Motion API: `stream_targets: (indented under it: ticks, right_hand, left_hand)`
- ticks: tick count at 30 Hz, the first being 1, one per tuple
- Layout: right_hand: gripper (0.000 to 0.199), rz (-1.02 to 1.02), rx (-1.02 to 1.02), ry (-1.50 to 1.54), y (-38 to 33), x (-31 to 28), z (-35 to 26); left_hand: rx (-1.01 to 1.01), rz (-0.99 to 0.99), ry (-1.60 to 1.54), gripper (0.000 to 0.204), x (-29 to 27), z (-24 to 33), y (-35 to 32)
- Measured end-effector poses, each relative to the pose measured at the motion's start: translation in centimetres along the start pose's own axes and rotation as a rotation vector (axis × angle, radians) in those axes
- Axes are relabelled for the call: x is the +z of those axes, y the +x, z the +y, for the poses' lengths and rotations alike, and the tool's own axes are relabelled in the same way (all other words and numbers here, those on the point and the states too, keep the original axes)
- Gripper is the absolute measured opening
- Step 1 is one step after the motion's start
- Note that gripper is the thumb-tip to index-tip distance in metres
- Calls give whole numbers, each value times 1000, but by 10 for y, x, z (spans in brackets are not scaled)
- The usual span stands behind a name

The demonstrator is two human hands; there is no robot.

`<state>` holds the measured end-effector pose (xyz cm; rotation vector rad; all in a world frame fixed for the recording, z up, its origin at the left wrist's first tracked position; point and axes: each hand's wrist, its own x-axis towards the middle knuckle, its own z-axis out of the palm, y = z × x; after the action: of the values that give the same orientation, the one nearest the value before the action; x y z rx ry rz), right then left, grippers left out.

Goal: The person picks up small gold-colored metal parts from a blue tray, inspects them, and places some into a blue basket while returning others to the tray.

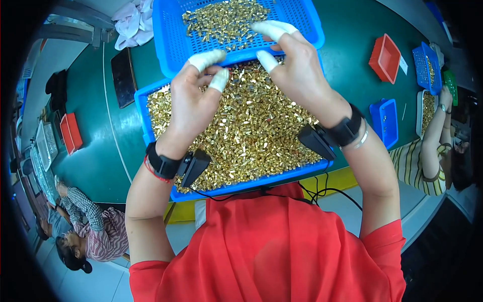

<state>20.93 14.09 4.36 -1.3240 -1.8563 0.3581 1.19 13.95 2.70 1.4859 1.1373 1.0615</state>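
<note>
Small brass-coloured metal pieces (246, 126) fill a wide blue tray (251, 184) in front of me. A blue perforated basket (173, 43) rests at the tray's far side, with a smaller heap of similar metal pieces (229, 22) inside. My left hand (193, 95) hovers over the tray's far left part near the basket's front rim, thumb and forefinger apart, other fingers partly curled. My right hand (299, 63) reaches to the basket's right side, its fingers over the basket and its thumb spread away. White finger cots cover several fingertips. I see nothing held in either hand.
A dark phone (123, 77) and a red bin (71, 133) lie left on the green table (95, 171). Rightward are a red bin (386, 58), a blue bin (385, 123) and a blue basket (426, 68). People sit at both sides. Black cables (322, 191) hang at the tray's near edge.
</note>
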Motion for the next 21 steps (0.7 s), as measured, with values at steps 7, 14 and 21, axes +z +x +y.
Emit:
stream_targets:
  ticks: [7, 14, 21]
  right_hand:
    - [19, -389, 343, 54, -89, -11, -18]
    - [21, -463, 326, -151, -97, -4, -32]
    - [23, -560, 358, -201, -96, 3, -28]
  left_hand:
    - [-28, -321, 417, 20, -17, -2, -62]
    - [55, -475, 679, 18, 14, 0, -67]
    - [64, -536, 755, 13, 22, -11, -63]
